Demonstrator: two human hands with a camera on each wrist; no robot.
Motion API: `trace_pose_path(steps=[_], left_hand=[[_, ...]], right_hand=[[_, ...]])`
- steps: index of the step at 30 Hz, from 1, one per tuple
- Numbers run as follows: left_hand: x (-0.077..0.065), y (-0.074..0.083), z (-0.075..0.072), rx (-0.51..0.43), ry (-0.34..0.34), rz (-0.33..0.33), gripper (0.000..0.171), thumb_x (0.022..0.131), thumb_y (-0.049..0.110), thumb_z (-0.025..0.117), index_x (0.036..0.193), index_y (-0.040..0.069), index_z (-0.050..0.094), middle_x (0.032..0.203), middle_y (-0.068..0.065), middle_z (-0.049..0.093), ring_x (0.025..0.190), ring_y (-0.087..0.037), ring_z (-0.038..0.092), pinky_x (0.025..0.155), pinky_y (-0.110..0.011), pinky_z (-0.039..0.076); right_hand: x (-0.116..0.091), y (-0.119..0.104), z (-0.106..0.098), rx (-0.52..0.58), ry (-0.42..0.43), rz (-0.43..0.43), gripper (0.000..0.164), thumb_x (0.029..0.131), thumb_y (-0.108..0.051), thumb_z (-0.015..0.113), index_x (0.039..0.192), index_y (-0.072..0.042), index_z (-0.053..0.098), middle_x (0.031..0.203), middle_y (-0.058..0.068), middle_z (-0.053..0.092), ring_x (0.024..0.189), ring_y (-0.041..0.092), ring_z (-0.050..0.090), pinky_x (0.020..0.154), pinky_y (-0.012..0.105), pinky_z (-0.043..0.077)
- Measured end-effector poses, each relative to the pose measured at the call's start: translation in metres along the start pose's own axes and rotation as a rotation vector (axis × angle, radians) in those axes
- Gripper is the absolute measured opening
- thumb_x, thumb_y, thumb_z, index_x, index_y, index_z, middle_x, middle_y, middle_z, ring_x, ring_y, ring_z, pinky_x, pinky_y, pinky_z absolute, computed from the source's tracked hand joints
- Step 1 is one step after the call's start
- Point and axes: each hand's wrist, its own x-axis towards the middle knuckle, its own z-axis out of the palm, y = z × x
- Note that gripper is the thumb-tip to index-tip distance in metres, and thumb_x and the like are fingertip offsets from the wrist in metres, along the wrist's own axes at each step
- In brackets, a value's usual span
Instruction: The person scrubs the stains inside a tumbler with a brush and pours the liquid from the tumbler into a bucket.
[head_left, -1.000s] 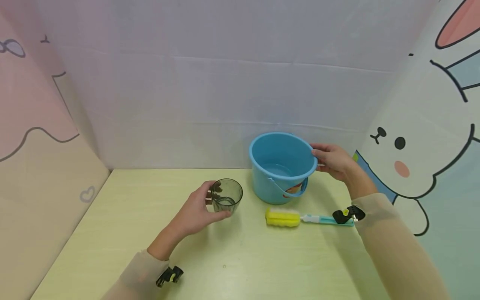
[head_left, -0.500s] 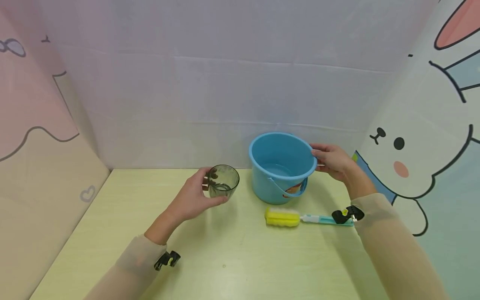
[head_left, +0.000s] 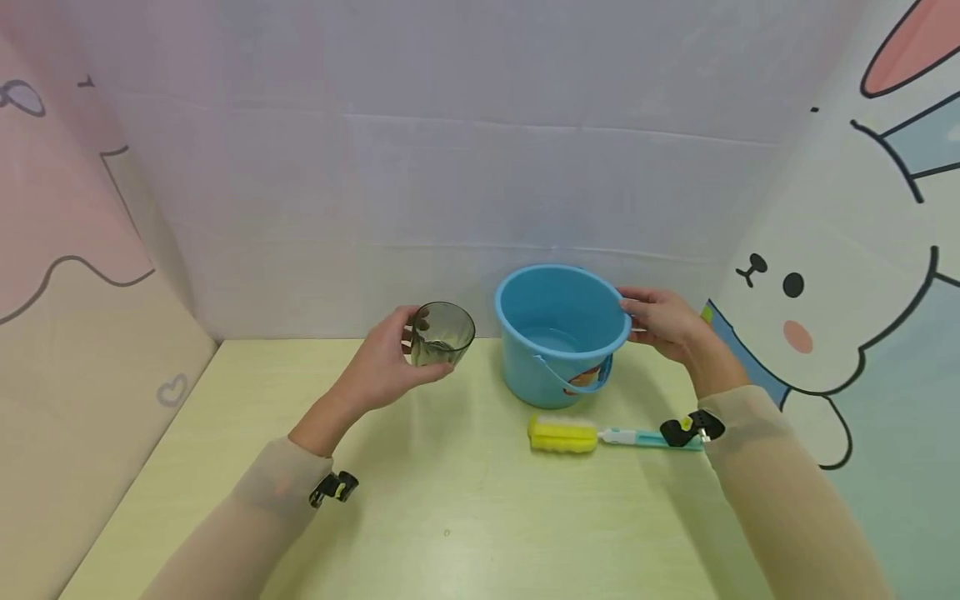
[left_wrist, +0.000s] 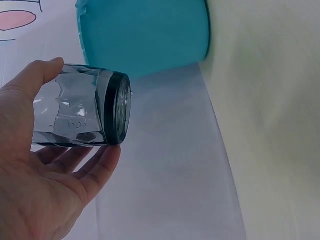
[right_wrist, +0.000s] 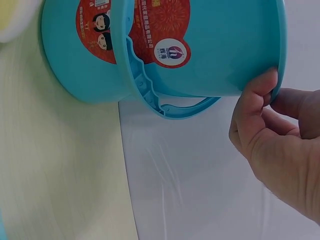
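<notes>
My left hand (head_left: 382, 362) holds a dark, see-through drinking glass (head_left: 442, 337) above the table, its mouth facing up and a little tilted. In the left wrist view the thumb lies along one side of the glass (left_wrist: 75, 107) and the fingers curl round the other, near its thick base. To the right stands a blue plastic bucket (head_left: 528, 362) with its handle hanging at the front. My right hand (head_left: 663, 325) pinches the bucket's rim on the right side, which the right wrist view shows close up. Whether the glass holds liquid, I cannot tell.
A brush with a yellow sponge head (head_left: 562, 435) and a white and teal handle lies in front of the bucket on the pale table (head_left: 450, 500). A white sheet (head_left: 337, 192) hangs along the table's back edge, with printed sheets at both sides.
My left hand has lifted the glass and carried it away from me, slightly to the left. The right hand and the bucket stay in place.
</notes>
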Motion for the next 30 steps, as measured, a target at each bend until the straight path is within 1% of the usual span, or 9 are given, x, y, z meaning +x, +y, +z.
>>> trace_pose_path(steps=[4, 9, 16, 22, 30], left_hand=[[0.008, 0.0, -0.003, 0.015, 0.01, 0.002, 0.09, 0.082, 0.038, 0.093, 0.152, 0.007, 0.045, 0.137, -0.009, 0.058, 0.112, -0.03, 0.062, 0.09, -0.048, 0.058], [0.017, 0.0, -0.006, 0.041, 0.025, 0.024, 0.089, 0.083, 0.038, 0.092, 0.152, 0.006, 0.045, 0.137, -0.01, 0.058, 0.112, -0.031, 0.06, 0.091, -0.049, 0.057], [0.029, 0.004, -0.011, 0.078, 0.041, 0.052, 0.092, 0.082, 0.038, 0.092, 0.153, 0.005, 0.045, 0.139, -0.011, 0.057, 0.117, -0.032, 0.057, 0.095, -0.051, 0.054], [0.039, 0.008, -0.014, 0.116, 0.048, 0.089, 0.092, 0.082, 0.035, 0.092, 0.154, 0.002, 0.044, 0.143, -0.014, 0.055, 0.121, -0.035, 0.055, 0.099, -0.053, 0.052], [0.05, 0.016, -0.017, 0.158, 0.05, 0.119, 0.092, 0.083, 0.033, 0.092, 0.154, 0.001, 0.044, 0.145, -0.016, 0.053, 0.126, -0.033, 0.054, 0.103, -0.053, 0.051]], right_hand=[[0.0, 0.0, 0.001, 0.004, 0.004, 0.001, 0.055, 0.116, -0.023, 0.045, 0.166, -0.004, 0.031, 0.152, 0.023, 0.047, 0.106, 0.017, 0.066, 0.085, 0.027, 0.059], [0.0, -0.001, 0.002, 0.007, 0.006, 0.0, 0.054, 0.116, -0.022, 0.044, 0.166, -0.004, 0.032, 0.153, 0.023, 0.047, 0.109, 0.019, 0.066, 0.085, 0.027, 0.059], [0.0, -0.001, 0.003, 0.019, -0.001, -0.001, 0.055, 0.117, -0.022, 0.044, 0.167, -0.004, 0.03, 0.155, 0.025, 0.045, 0.117, 0.024, 0.067, 0.088, 0.028, 0.06], [0.0, -0.001, 0.005, 0.015, 0.009, -0.003, 0.054, 0.116, -0.022, 0.045, 0.166, -0.005, 0.032, 0.153, 0.024, 0.047, 0.117, 0.024, 0.067, 0.087, 0.029, 0.06], [0.001, 0.0, 0.007, 0.01, 0.02, -0.004, 0.055, 0.116, -0.023, 0.045, 0.166, -0.005, 0.032, 0.154, 0.025, 0.047, 0.115, 0.023, 0.068, 0.086, 0.028, 0.06]])
